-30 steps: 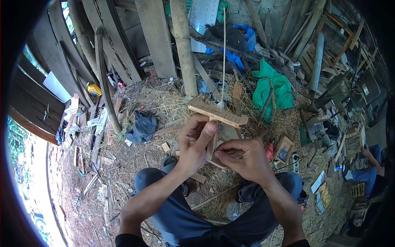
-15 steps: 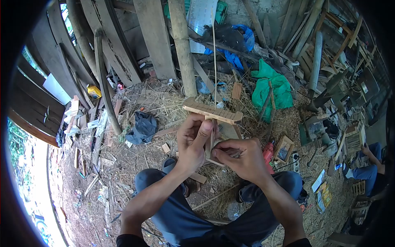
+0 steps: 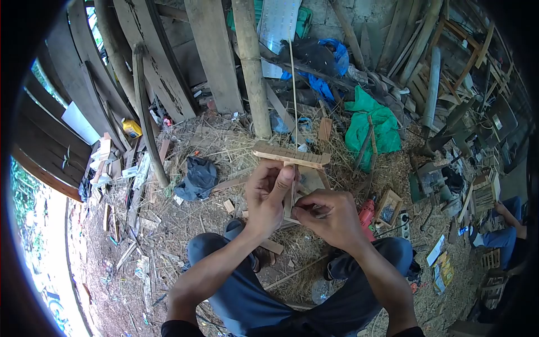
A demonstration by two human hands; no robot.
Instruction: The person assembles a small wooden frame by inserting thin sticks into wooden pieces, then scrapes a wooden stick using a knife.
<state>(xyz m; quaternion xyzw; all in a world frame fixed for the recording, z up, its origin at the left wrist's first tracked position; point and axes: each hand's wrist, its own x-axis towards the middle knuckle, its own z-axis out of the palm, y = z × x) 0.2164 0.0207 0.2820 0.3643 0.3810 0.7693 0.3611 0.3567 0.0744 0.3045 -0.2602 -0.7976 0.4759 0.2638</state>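
Note:
A small wooden piece with a grooved crossbar (image 3: 291,155) is held in front of my knees. My left hand (image 3: 268,196) is closed round its stem just under the bar, thumb pressed on the near side. A long thin stick (image 3: 294,90) rises beyond the bar, pointing away from me; where its lower end sits is hidden. My right hand (image 3: 328,216) is pinched at the lower part of the wooden piece, fingertips touching near its bottom end. Anything small between those fingers cannot be made out. Behind the hands, a flat wooden part (image 3: 313,178) shows in part.
On the littered ground lie a red power tool (image 3: 366,216), a small wooden box (image 3: 388,208), a power strip (image 3: 404,223), a black plastic bag (image 3: 197,178) and a green bag (image 3: 373,126). A wooden post (image 3: 250,73) stands ahead. Another person's arm (image 3: 508,212) shows at the right.
The crossbar has levelled slightly, its left end dropping a little. Both hands keep their places on the wooden piece. The whole view has shifted slightly.

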